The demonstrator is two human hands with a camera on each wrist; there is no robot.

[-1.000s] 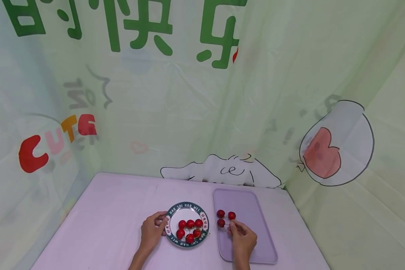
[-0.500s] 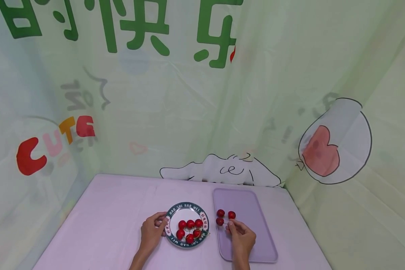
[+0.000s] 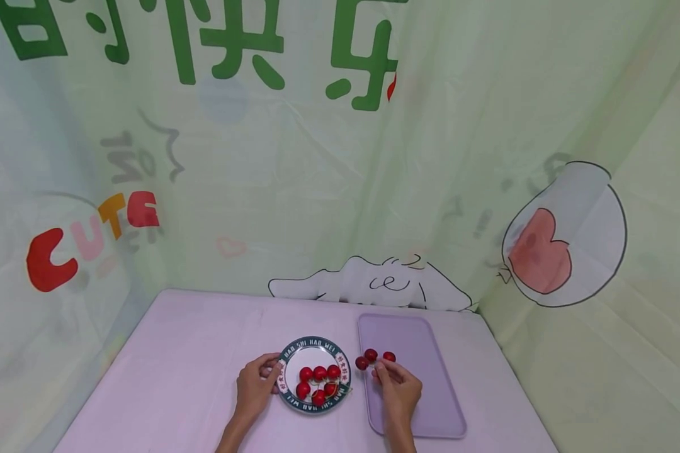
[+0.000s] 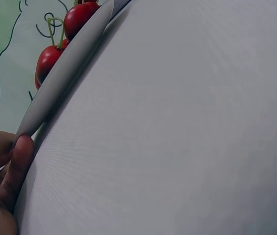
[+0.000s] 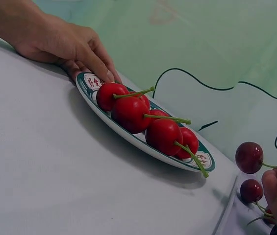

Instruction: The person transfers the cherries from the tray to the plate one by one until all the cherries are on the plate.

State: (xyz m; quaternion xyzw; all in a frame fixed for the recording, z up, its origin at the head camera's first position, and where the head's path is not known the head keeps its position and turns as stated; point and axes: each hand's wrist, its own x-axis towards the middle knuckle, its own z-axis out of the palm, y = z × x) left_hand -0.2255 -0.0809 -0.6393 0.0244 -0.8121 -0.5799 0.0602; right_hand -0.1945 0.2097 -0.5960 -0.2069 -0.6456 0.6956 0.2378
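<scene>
My left hand [image 3: 255, 389] grips the left rim of a round white plate [image 3: 313, 356] with a dark green patterned edge, thumb on one face and fingers on the other. Several bright red cherries [image 3: 320, 373] with green stems lie on it. My right hand [image 3: 401, 391] pinches the stem of a dark red cherry [image 5: 249, 157], which hangs just off the fingertips near the left edge of the purple tray [image 3: 413, 333]. Two more dark cherries [image 3: 371, 355] sit on that tray beyond the hand. In the left wrist view, the plate's underside [image 4: 60, 78] hides most of its cherries.
A pale pink-white tabletop [image 3: 204, 340] carries the plate and, to its right, the tray. Light green printed curtains [image 3: 317, 189] stand behind the table and along both sides.
My right hand has lifted the pinched cherry and carried it leftward, from inside the tray to its left edge. The left hand and the plate stay in place.
</scene>
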